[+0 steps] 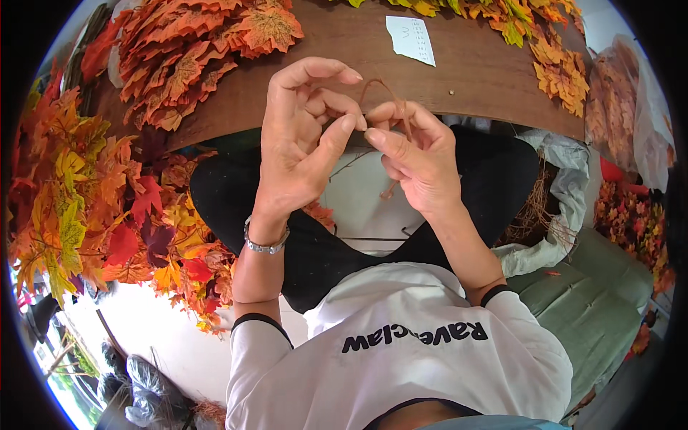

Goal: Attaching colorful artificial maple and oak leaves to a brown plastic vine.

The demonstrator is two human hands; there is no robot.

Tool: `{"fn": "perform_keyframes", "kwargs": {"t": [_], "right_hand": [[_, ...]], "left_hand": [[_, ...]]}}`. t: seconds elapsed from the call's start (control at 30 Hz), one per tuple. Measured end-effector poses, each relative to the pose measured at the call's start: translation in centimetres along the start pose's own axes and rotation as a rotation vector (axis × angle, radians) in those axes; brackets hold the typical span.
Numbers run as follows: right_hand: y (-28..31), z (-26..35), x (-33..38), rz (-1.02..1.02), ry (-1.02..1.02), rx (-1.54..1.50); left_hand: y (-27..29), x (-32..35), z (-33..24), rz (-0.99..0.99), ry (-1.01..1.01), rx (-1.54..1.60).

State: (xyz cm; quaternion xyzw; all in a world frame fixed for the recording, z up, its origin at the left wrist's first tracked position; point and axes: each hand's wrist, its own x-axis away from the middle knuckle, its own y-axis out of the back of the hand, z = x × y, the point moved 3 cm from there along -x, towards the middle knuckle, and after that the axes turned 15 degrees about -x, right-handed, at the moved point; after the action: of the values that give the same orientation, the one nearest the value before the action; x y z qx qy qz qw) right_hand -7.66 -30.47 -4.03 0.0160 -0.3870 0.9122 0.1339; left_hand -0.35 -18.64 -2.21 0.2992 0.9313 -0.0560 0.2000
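Thumb and fingertips of both hands pinch a thin brown wire, looped above the knuckles (its tail hangs below). The left hand and right hand meet above the lap, before a wooden table heaped with orange leaves.

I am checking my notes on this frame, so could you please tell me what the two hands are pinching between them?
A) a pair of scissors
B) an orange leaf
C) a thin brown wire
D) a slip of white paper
C: the left hand and right hand pinch a thin brown wire that loops above the fingertips; the leaves and paper slip lie untouched on the table.
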Motion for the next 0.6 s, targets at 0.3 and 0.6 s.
{"fn": "perform_keyframes", "kwargs": {"t": [0.3, 0.6], "right_hand": [[0.8, -0.6, -0.1, -0.013, 0.331, 0.324], [1.7, -0.7, -0.2, -0.017, 0.363, 0.321]], "left_hand": [[-0.2, 0.1, 0.0, -0.027, 0.133, -0.154], [-0.5, 0.4, 0.2, -0.048, 0.098, -0.278]]}}
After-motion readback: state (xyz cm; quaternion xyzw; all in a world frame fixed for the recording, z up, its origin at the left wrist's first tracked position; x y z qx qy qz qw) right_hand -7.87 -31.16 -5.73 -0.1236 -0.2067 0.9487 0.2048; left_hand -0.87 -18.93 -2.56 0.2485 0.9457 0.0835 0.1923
